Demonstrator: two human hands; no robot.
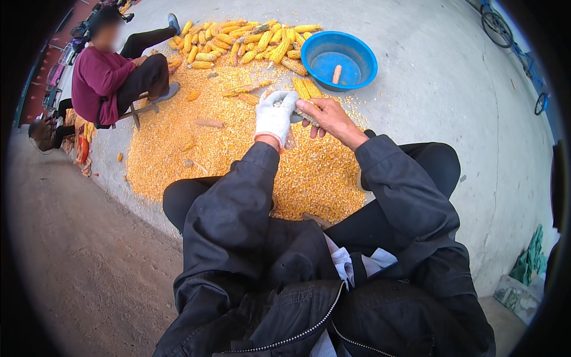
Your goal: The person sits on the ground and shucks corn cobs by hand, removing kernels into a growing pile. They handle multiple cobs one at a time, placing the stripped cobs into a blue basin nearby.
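My left hand (275, 117), in a white knit glove, is bent around a corncob whose far part it hides. The bare right hand (328, 119) grips the near end of the same cob (311, 115), which shows pale kernels between thumb and fingers. Both hands are close together above a wide heap of loose corn kernels (214, 151). Just beyond them lie unshelled yellow ears (308, 88). A blue plastic basin (371, 73) stands past my right hand, with one bare cob (337, 74) inside. A grey object shows between my hands; I cannot tell what it is.
Many yellow ears of corn (250, 42) are piled at the heap's far side. At the left, a person (100, 73) in a purple top sits on a low stool (136, 114); another person (47, 134) is farther off. Bicycles (496, 29) stand at the right, near concrete floor.
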